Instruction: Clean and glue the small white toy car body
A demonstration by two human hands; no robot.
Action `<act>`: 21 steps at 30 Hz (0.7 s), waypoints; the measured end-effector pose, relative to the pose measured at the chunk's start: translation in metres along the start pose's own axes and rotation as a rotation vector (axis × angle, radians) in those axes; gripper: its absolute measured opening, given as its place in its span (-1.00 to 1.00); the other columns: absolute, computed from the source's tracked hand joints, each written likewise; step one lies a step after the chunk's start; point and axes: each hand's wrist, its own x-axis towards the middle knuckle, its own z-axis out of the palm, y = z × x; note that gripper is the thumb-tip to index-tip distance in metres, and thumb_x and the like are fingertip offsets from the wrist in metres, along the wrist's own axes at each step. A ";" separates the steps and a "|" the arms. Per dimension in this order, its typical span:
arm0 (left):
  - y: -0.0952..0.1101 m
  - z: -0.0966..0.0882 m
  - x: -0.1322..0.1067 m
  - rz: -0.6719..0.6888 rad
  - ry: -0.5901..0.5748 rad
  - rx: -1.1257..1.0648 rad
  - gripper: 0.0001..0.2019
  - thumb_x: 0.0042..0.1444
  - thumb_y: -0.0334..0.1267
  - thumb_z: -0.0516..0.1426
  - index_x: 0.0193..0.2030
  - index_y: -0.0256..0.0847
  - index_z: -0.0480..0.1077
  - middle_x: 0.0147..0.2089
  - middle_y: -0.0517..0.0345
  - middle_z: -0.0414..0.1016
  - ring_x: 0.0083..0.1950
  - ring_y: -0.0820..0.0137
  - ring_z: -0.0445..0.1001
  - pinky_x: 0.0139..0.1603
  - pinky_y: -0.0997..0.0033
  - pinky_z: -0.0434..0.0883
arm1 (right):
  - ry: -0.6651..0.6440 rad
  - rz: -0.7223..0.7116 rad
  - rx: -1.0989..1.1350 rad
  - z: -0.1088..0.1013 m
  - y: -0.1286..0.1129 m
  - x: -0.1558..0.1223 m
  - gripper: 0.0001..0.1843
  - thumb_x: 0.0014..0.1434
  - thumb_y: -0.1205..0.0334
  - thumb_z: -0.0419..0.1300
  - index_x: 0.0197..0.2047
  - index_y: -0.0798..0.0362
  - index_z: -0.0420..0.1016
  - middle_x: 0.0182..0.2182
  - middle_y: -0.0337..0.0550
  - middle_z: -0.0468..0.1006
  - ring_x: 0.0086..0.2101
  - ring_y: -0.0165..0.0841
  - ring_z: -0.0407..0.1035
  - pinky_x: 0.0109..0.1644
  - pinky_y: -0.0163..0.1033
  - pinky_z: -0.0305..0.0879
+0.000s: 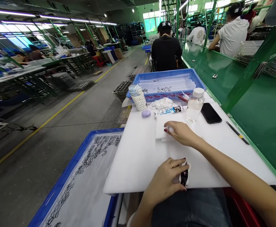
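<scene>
White tabletop (138,157) — black part (184,177) inside left grip (166,179).

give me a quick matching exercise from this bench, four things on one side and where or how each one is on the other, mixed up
1. black phone
2. clear bottle
3. lilac case
4. left hand

A. beside the patterned cup, left of the tube
B. at the near edge of the white board, gripping a small part
C. lying flat, nearest the green belt
D. standing upright, white cap on

Pairs: 1-C, 2-D, 3-A, 4-B
</scene>
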 end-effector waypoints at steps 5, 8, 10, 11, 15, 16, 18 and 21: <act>0.008 0.040 0.016 -0.020 0.445 0.134 -0.35 -0.30 0.11 0.46 -0.06 -0.22 0.59 -0.12 -0.03 0.65 -0.18 0.08 0.56 -0.17 0.02 0.52 | -0.068 -0.017 0.133 -0.025 -0.012 -0.009 -0.67 0.37 0.00 0.00 -0.23 0.02 0.46 -0.35 -0.13 0.55 -0.26 -0.21 0.45 -0.14 -0.15 0.31; 0.015 0.051 0.027 -0.117 0.616 0.058 -0.48 -0.25 0.08 0.45 -0.18 -0.22 0.62 -0.30 0.05 0.63 -0.24 0.15 0.54 -0.23 0.10 0.50 | 0.080 -0.114 0.453 -0.039 -0.026 -0.040 -0.85 0.32 0.15 0.12 -0.18 0.00 0.48 -0.22 -0.16 0.52 -0.15 -0.28 0.41 -0.04 -0.17 0.29; 0.016 0.051 0.032 -0.173 0.648 -0.032 -0.53 -0.22 0.04 0.46 -0.21 -0.22 0.63 -0.36 0.09 0.61 -0.26 0.19 0.53 -0.23 0.14 0.49 | 0.245 -0.071 0.658 -0.036 -0.028 -0.062 -0.89 0.27 0.27 0.16 -0.15 -0.04 0.49 -0.25 -0.22 0.46 -0.22 -0.36 0.35 -0.09 -0.22 0.27; 0.016 0.050 0.033 -0.187 0.647 -0.072 -0.54 -0.22 0.02 0.47 -0.21 -0.22 0.63 -0.37 0.10 0.61 -0.26 0.21 0.52 -0.24 0.16 0.49 | 0.320 -0.019 0.726 -0.031 -0.025 -0.073 -0.89 0.25 0.29 0.17 -0.16 -0.05 0.49 -0.29 -0.24 0.42 -0.28 -0.38 0.31 -0.16 -0.24 0.25; 0.014 0.044 0.031 -0.192 0.607 -0.145 -0.56 -0.18 0.00 0.45 -0.18 -0.21 0.62 -0.34 0.11 0.62 -0.26 0.24 0.53 -0.22 0.18 0.48 | 0.381 0.232 0.789 0.001 -0.002 -0.100 -0.81 0.17 0.03 0.26 -0.28 -0.03 0.51 -0.40 -0.25 0.33 -0.41 -0.38 0.16 -0.34 -0.23 0.14; 0.014 0.044 0.030 -0.189 0.603 -0.150 -0.56 -0.16 0.01 0.44 -0.18 -0.21 0.62 -0.33 0.10 0.62 -0.25 0.24 0.53 -0.22 0.18 0.48 | 0.373 0.251 0.805 0.005 0.001 -0.104 -0.70 0.16 -0.10 0.24 -0.30 -0.02 0.52 -0.39 -0.23 0.35 -0.43 -0.38 0.14 -0.35 -0.21 0.13; 0.014 0.043 0.029 -0.186 0.604 -0.150 -0.56 -0.14 0.02 0.44 -0.18 -0.22 0.62 -0.33 0.09 0.62 -0.24 0.24 0.53 -0.21 0.17 0.47 | 0.380 0.204 0.880 0.006 -0.004 -0.109 -0.52 0.14 -0.30 0.17 -0.31 -0.03 0.54 -0.42 -0.21 0.35 -0.48 -0.38 0.12 -0.36 -0.18 0.11; 0.015 0.044 0.029 -0.193 0.608 -0.146 -0.56 -0.17 0.00 0.45 -0.19 -0.23 0.62 -0.32 0.08 0.61 -0.23 0.24 0.53 -0.20 0.18 0.46 | 0.334 0.050 1.015 -0.004 -0.027 -0.116 -0.45 0.22 -0.31 0.07 -0.50 -0.03 0.44 -0.64 -0.28 0.17 -0.59 -0.39 0.02 -0.43 -0.17 0.03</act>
